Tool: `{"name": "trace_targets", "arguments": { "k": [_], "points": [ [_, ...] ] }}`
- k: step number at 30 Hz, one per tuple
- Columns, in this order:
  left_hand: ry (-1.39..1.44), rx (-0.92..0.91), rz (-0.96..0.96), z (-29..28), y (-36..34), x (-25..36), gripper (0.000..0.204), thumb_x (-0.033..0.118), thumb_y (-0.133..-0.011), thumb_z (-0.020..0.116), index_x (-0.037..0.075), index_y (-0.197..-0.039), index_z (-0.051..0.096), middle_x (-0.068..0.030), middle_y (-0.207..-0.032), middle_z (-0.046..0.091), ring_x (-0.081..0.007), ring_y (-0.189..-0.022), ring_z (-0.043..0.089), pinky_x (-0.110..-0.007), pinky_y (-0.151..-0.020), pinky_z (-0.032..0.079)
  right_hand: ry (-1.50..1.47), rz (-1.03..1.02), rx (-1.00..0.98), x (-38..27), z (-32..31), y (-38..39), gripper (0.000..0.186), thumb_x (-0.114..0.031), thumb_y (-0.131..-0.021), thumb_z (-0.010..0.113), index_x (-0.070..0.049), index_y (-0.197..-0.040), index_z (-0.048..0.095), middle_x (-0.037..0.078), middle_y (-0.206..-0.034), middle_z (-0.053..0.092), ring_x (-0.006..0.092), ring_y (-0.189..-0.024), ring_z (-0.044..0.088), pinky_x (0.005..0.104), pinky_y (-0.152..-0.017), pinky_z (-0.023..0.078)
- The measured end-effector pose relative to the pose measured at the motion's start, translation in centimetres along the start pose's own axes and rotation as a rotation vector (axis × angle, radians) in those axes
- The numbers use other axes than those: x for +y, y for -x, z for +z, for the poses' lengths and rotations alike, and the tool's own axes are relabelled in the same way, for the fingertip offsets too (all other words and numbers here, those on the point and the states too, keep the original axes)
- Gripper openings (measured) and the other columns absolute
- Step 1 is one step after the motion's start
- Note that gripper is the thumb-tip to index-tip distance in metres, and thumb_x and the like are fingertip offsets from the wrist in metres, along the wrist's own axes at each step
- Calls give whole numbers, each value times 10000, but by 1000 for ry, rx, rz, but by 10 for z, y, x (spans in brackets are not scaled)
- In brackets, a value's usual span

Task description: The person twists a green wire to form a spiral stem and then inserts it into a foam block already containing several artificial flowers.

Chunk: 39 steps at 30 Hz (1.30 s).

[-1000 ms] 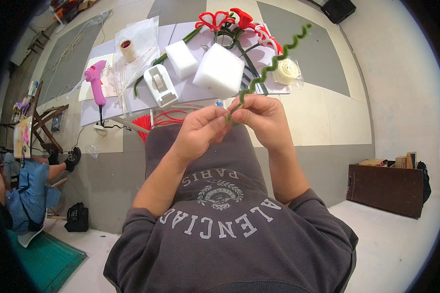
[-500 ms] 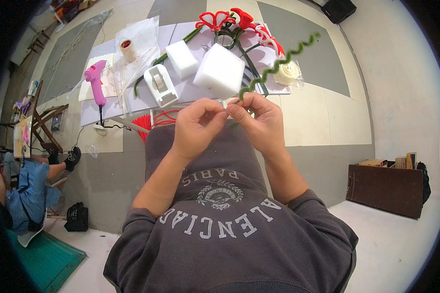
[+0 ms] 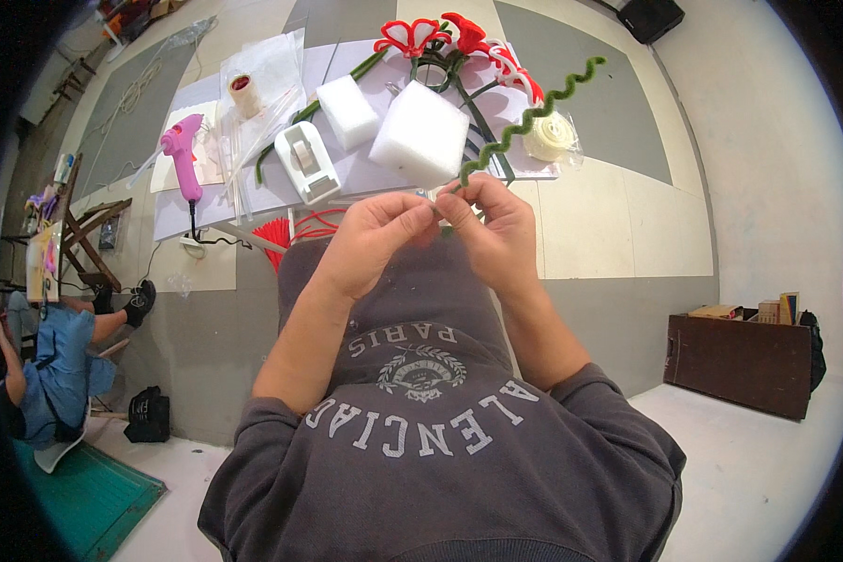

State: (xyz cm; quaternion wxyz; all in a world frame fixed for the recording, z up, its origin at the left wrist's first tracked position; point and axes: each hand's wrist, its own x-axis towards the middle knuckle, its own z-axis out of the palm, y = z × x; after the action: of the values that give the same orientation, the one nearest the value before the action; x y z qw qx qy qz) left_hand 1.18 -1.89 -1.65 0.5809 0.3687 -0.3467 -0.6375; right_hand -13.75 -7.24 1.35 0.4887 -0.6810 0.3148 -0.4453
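A wavy green pipe cleaner [image 3: 525,124] rises up and to the right from my right hand [image 3: 498,225], whose thumb and fingers are closed in a pinch on it. My left hand [image 3: 377,239] is pinched too, its fingertips meeting the right ones at the lower end of the pipe cleaner. Fingers partly hide that end; a bit of green shows below the right thumb. Just beyond the hands, on the table, stand a large white foam block [image 3: 420,136] and a smaller foam block [image 3: 347,112]. Red and white pipe-cleaner flowers [image 3: 412,39] with green stems lie behind them.
The white table [image 3: 244,214] also bears a tape dispenser [image 3: 307,167], a pink glue gun [image 3: 185,159], a tape roll [image 3: 244,96] and a cream roll in plastic [image 3: 550,138]. Red pipe cleaners [image 3: 273,239] hang below its near edge. Another person [image 3: 61,361] sits at left; a brown box [image 3: 735,361] stands right.
The pipe cleaner's tip has shifted slightly left and up. My fingertips have moved closer together, and the left thumb has turned a little. Things on the table stay put.
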Motion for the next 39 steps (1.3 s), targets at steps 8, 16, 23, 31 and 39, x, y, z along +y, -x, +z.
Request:
{"name": "trace_targets", "arguments": {
  "k": [8,16,23,31,39],
  "points": [
    [-503,310,480,18,2,-8,84,47,-802,628,-8,-866,623,-54,-809,613,-141,-771,570,-256,-697,453,-16,27,66,6,5,2,97,-81,-799,655,4,-786,609,7,-697,564,72,-644,488,212,-582,408],
    [-663,284,568,16,1,-5,113,29,-813,592,-12,-914,620,-95,-877,633,-183,-811,589,-271,-718,460,-121,154,93,10,4,2,113,-98,-820,637,8,-792,606,18,-696,584,66,-638,497,204,-572,408],
    [-227,152,148,4,5,-3,142,46,-844,590,-55,-941,616,-81,-895,643,-98,-814,589,-225,-739,471,-78,142,10,7,1,0,121,-103,-822,636,6,-792,592,28,-732,599,77,-677,520,220,-608,426],
    [-278,252,245,6,1,-13,124,40,-820,628,-26,-925,638,-50,-837,652,-91,-768,593,-207,-695,469,15,90,-22,6,0,-1,116,-91,-811,636,17,-783,606,33,-729,587,90,-673,515,234,-614,420],
    [-353,320,364,14,3,-18,104,48,-836,614,-25,-909,631,-40,-832,638,-76,-744,578,-196,-668,457,36,73,-13,8,3,1,95,-75,-805,632,17,-785,615,30,-747,598,83,-690,523,227,-605,431]
  ]
}}
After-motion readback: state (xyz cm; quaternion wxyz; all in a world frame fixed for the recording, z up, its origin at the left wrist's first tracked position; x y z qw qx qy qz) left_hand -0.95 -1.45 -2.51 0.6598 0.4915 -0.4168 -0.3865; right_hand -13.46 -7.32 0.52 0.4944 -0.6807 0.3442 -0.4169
